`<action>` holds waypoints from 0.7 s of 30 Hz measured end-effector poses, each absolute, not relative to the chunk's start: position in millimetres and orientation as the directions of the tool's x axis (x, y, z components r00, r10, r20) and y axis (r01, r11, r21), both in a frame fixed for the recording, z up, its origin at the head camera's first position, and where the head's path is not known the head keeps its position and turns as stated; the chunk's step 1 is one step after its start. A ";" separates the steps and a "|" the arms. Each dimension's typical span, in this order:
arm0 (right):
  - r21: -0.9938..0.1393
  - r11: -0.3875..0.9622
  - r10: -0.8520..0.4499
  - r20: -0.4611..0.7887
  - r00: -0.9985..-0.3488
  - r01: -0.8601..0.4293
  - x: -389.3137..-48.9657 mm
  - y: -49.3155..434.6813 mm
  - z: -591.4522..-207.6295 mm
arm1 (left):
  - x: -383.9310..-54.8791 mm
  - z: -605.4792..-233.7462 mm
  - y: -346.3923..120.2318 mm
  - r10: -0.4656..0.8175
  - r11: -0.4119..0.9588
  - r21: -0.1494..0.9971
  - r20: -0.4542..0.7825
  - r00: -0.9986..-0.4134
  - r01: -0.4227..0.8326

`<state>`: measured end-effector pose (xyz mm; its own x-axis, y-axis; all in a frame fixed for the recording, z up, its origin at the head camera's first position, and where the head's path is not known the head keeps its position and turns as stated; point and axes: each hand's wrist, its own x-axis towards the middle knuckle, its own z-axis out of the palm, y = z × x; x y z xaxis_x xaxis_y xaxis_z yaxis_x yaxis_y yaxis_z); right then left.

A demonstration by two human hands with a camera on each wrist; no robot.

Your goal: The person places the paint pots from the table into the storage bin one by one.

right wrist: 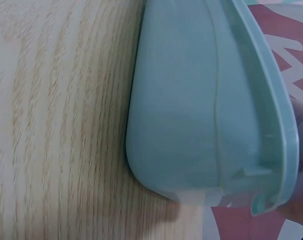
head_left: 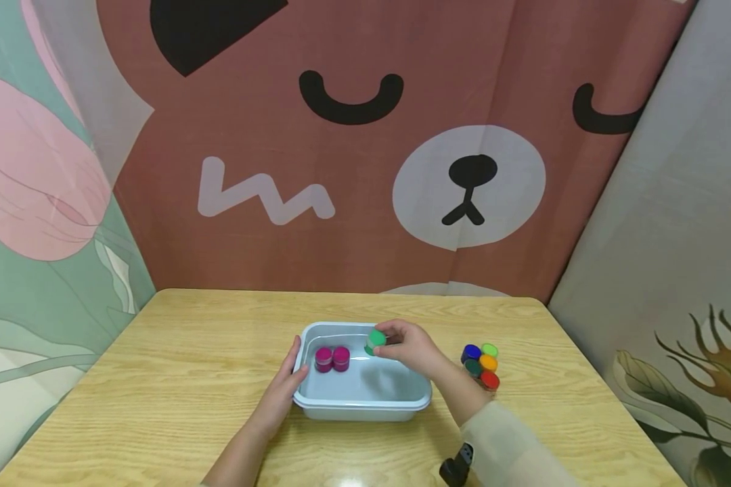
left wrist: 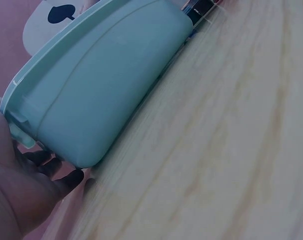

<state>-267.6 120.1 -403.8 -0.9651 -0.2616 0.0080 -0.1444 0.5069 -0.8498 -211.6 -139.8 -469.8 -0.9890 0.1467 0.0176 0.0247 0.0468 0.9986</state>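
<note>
**Green-lidded jar held over the tub**

Pinched between thumb and curled fingers of the right hand (head_left: 409, 348): a small jar with a green lid (head_left: 375, 340), held just above the far right inside corner of the pale blue tub (head_left: 365, 404), tipped a little toward the left. Wrist crossing the tub's right rim, cream sleeve (head_left: 512, 446) trailing off toward the near right.

Laid flat against the tub's left wall: the left hand (head_left: 283, 389), fingers straight along the rim, thumb side up, nothing gripped. Seen from the left wrist view as fingertips (left wrist: 56, 175) tucked against the tub (left wrist: 106, 85) near its bottom corner, the wall itself filling most of the picture above the wood grain.

Standing inside the tub, near its far left corner: two magenta-lidded jars (head_left: 331, 358), touching side by side, upright. Rest of the tub floor bare and pale blue.

Just right of the tub, on the wooden table (head_left: 158, 379): a tight cluster of jars (head_left: 481, 365) with blue, light green, dark green, orange and red lids, partly hidden behind the right forearm.

From the right wrist view: only the tub's outer wall and lip (right wrist: 201, 110) against the table, with a sliver of the hand at the right edge.

Behind the table, beyond the tub: a curtain printed with a brown bear face (head_left: 463, 182).
</note>
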 end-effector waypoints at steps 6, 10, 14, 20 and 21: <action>-0.837 0.519 -0.276 0.028 -0.961 -0.173 -271.8 111.6 -408.7 | -211.3 -470.1 -139.6 0.144 0.044 0.999 0.017 -0.989 0.024; -0.831 0.527 -0.289 0.025 -0.957 -0.180 -274.5 105.5 -412.0 | -210.8 -469.9 -139.5 0.150 0.038 0.999 0.016 -0.989 0.022; -0.813 0.559 -0.284 -0.006 -0.959 -0.160 -275.5 100.7 -410.6 | -210.4 -469.5 -139.3 0.152 0.033 0.999 0.020 -0.988 0.025; -0.784 0.595 -0.298 -0.013 -0.954 -0.175 -279.0 95.0 -411.8 | -210.9 -469.2 -139.3 0.146 0.038 0.999 0.020 -0.989 0.026; -0.782 0.599 -0.299 -0.017 -0.954 -0.174 -280.4 93.7 -413.3 | -211.0 -469.2 -139.4 0.147 0.038 0.999 0.021 -0.989 0.027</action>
